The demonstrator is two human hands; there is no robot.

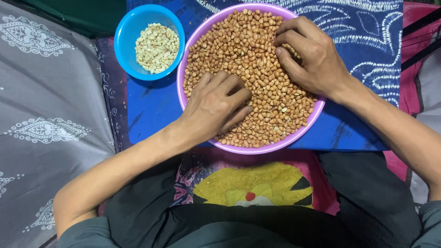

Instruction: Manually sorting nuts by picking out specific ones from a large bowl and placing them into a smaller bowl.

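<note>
Dark trousers [138, 216] closest to the camera, knees spread wide, with a pink cloth [257, 183] between them showing a yellow cartoon patch.

Far left: grey fabric [46, 115] with white leaf-like patterns, like a blanket or cushion. Next to it, a blue cloth [151, 110] spread flat, plain on the left part and with white swirly lines on the right part. Red fabric [415, 27] at the far right edge.

On the blue cloth, top left: a small blue bowl [124, 36] holding pale peeled peanuts [157, 47]. Touching its right side: a big purple bowl [257, 149], piled with brown peanuts [248, 50] with skins on. Near edge of the purple bowl hanging just over the pink cloth.

Left hand [216, 103] lying on the brown peanuts at the lower left of the purple bowl, fingers curled in, tips pressed into the nuts. Cannot tell if any nut is pinched. Right hand [312, 55] on the upper right of the pile, fingers bent and pointing left, tips touching the nuts. Cannot tell if anything is held there either.
</note>
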